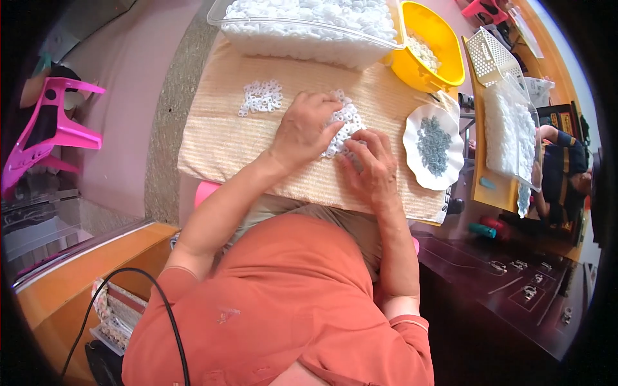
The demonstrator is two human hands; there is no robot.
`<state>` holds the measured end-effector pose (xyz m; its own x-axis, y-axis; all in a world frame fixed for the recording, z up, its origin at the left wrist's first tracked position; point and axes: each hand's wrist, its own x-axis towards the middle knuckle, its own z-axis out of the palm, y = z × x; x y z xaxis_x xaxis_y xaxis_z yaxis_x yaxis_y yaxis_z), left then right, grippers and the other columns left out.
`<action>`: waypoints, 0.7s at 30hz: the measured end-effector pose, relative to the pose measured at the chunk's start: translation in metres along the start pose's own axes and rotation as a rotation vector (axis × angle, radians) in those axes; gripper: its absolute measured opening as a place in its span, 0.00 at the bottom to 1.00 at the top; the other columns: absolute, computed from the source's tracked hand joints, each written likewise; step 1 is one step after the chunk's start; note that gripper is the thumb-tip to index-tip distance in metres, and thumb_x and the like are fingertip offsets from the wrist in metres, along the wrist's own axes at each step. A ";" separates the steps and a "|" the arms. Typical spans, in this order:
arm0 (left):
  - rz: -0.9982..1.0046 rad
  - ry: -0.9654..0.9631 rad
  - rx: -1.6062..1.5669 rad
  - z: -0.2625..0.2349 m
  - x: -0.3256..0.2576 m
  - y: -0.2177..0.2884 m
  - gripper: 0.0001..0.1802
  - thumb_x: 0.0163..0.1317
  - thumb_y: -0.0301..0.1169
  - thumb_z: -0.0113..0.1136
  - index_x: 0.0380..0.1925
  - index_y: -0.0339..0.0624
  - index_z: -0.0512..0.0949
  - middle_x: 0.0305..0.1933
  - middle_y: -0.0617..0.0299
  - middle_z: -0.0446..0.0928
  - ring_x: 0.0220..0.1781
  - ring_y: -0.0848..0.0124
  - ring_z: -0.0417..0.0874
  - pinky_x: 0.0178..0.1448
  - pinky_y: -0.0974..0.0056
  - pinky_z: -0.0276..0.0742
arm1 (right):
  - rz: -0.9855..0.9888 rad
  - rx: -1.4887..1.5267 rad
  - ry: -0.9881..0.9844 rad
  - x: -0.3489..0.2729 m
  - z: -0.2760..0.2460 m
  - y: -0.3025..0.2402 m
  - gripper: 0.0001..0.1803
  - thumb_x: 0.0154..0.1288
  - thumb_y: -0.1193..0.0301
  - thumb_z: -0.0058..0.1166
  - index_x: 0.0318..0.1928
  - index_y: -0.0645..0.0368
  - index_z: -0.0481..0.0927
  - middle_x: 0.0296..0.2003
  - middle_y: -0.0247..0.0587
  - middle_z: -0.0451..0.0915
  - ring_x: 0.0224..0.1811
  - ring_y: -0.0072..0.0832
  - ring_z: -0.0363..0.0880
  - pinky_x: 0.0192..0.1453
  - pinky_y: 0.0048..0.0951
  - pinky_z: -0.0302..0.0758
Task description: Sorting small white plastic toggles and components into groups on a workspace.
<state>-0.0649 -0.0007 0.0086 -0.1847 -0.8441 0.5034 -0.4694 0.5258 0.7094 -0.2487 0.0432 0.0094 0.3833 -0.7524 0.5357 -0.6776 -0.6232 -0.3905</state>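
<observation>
1. Pile of small white pieces (348,119): on the cloth (215,145), between both hands, neither clearly nearer; long axis running away from the person.
2. Left hand (308,125): fingers loosely curled against the left side.
3. Right hand (374,166): fingers half-bent at the near right edge; any grip indeterminable in either.

Near the middle of the tabletop (219,138), we find part of the pile of white pieces (348,118) hidden by the left hand (305,125) and right hand (375,164), and we cannot tell whether any piece is pinched. Along the far edge, the picture's top cuts off our view of the clear bin (309,48). The pale bits (421,54) in the yellow bucket (445,38) at the far right corner and the grey bits (435,147) on the white plate (415,172) by the right edge are too small for us to identify.
</observation>
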 end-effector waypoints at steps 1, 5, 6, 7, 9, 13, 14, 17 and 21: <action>0.085 -0.043 0.125 0.001 0.000 0.001 0.12 0.54 0.27 0.64 0.39 0.35 0.81 0.46 0.51 0.80 0.51 0.52 0.77 0.57 0.57 0.73 | 0.003 -0.001 -0.001 0.000 0.000 0.000 0.14 0.49 0.74 0.66 0.38 0.58 0.80 0.41 0.42 0.78 0.48 0.44 0.76 0.47 0.41 0.76; 0.147 -0.100 0.152 0.007 -0.003 0.000 0.12 0.53 0.26 0.63 0.39 0.36 0.81 0.43 0.52 0.79 0.49 0.54 0.75 0.57 0.56 0.72 | 0.025 0.020 -0.014 -0.002 0.000 0.001 0.13 0.49 0.74 0.66 0.37 0.59 0.80 0.41 0.41 0.78 0.47 0.42 0.76 0.47 0.40 0.76; 0.151 -0.101 0.152 0.008 -0.003 -0.001 0.12 0.53 0.26 0.63 0.39 0.36 0.81 0.43 0.52 0.79 0.49 0.54 0.75 0.57 0.56 0.72 | 0.025 0.019 -0.011 -0.002 0.000 0.000 0.13 0.49 0.74 0.66 0.37 0.59 0.80 0.41 0.41 0.78 0.47 0.42 0.76 0.47 0.40 0.76; 0.161 -0.081 0.153 0.009 -0.003 -0.002 0.11 0.53 0.26 0.62 0.38 0.36 0.81 0.41 0.52 0.80 0.48 0.54 0.75 0.56 0.56 0.72 | 0.033 0.027 -0.013 -0.001 -0.001 0.000 0.13 0.48 0.75 0.66 0.37 0.59 0.80 0.41 0.41 0.78 0.47 0.42 0.76 0.48 0.40 0.76; 0.173 -0.061 0.153 0.010 -0.002 -0.003 0.10 0.53 0.25 0.62 0.36 0.37 0.81 0.39 0.53 0.80 0.47 0.55 0.76 0.55 0.56 0.72 | 0.039 0.034 -0.014 -0.001 -0.001 0.000 0.13 0.48 0.77 0.67 0.37 0.60 0.80 0.40 0.41 0.78 0.47 0.43 0.76 0.49 0.40 0.75; 0.180 -0.048 0.133 0.011 0.000 -0.005 0.06 0.53 0.24 0.62 0.32 0.38 0.80 0.35 0.54 0.79 0.44 0.55 0.76 0.51 0.56 0.73 | 0.037 0.044 -0.024 0.000 -0.003 -0.001 0.14 0.47 0.77 0.67 0.37 0.60 0.80 0.40 0.41 0.78 0.47 0.42 0.76 0.48 0.39 0.75; 0.181 -0.051 0.128 0.011 0.000 -0.006 0.04 0.53 0.24 0.62 0.30 0.38 0.80 0.34 0.54 0.79 0.43 0.55 0.76 0.49 0.56 0.73 | 0.034 0.040 -0.024 0.000 -0.003 -0.001 0.15 0.47 0.77 0.67 0.37 0.60 0.79 0.40 0.42 0.78 0.47 0.42 0.76 0.48 0.39 0.75; 0.171 -0.041 0.094 0.013 -0.001 -0.008 0.03 0.53 0.23 0.61 0.29 0.39 0.79 0.34 0.53 0.79 0.42 0.54 0.77 0.48 0.55 0.74 | 0.029 0.046 -0.024 0.000 -0.001 0.000 0.14 0.46 0.78 0.66 0.37 0.60 0.79 0.40 0.42 0.78 0.47 0.42 0.76 0.48 0.39 0.75; 0.176 -0.034 0.066 0.012 0.000 -0.005 0.02 0.54 0.23 0.60 0.29 0.38 0.79 0.32 0.53 0.79 0.41 0.54 0.77 0.47 0.56 0.74 | 0.038 0.054 -0.031 0.000 -0.002 -0.001 0.15 0.47 0.78 0.66 0.37 0.60 0.79 0.40 0.42 0.78 0.46 0.42 0.76 0.48 0.39 0.75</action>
<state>-0.0728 -0.0045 -0.0003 -0.2971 -0.7436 0.5989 -0.4832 0.6581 0.5774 -0.2489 0.0443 0.0111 0.3780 -0.7812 0.4969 -0.6571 -0.6044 -0.4505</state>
